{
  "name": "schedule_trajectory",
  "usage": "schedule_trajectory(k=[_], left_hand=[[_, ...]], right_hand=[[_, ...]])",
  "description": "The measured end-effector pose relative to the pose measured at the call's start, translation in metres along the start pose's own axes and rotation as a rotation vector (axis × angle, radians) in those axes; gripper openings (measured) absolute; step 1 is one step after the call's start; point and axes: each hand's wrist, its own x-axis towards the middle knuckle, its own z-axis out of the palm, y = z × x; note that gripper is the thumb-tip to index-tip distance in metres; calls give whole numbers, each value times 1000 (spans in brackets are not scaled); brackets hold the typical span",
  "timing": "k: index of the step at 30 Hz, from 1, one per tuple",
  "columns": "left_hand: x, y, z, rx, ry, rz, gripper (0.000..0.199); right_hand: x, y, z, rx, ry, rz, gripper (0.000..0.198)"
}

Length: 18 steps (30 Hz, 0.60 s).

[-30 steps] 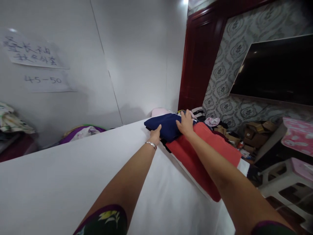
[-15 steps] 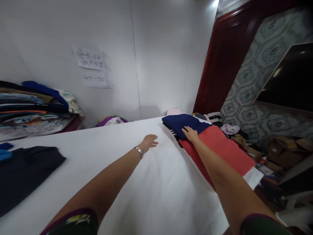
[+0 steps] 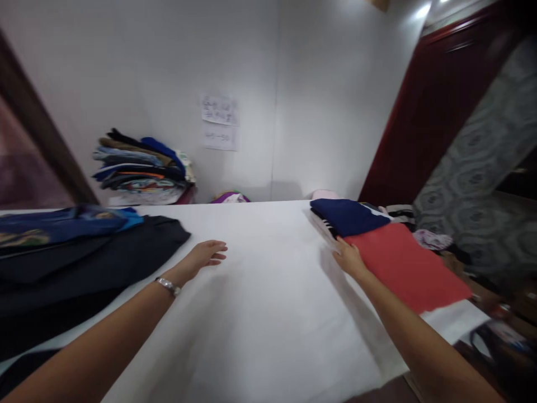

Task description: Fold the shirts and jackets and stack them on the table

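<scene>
My left hand [image 3: 204, 257], a silver bracelet [image 3: 168, 286] at its wrist, hovers over the white tabletop [image 3: 260, 291] with fingers stretched out and nothing in them. Closest to it are dark garments [image 3: 138, 252] spread at the left. At the right, my right hand [image 3: 348, 257] is at the left edge of a coral-red folded garment [image 3: 411, 263], fingers apart; whether it touches the cloth I cannot tell. Above that hand, a navy folded garment [image 3: 350, 217] lies at the back of the pile, with a black striped edge showing under it.
A tall stack of folded clothes [image 3: 142, 168] stands behind the table at the left. Two paper notes [image 3: 219, 123] hang on the pale wall. A dark red door frame [image 3: 406, 123] rises at the right, with cluttered boxes [image 3: 499, 296] below it.
The view has turned left, bringing more of the dark garments into sight. My right hand has come off the navy garment toward me, and my left hand has moved left.
</scene>
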Motion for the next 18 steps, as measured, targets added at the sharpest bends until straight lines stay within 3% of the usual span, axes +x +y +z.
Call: schedule_trajectory(k=[6,8,12,15,18], left_hand=[[-33,-9,-106,283,380,119,14],[-45,-10,-142,549,481,218,21],[-63,-16,-211,1198,699,316,35],[-69,-24,-256,1378,837,286,41],[-69,-23,-286,1449,882,280,45]], right_hand=[[-77,-48,62,545,-118,-201,48],[-99,-72,75,655,-201,-222,51],[-122,-120,84,737,-349,-333,47],[-125,-149,88,724,-406,-389,40],[-123,-173,97,719,-452,-421,36]])
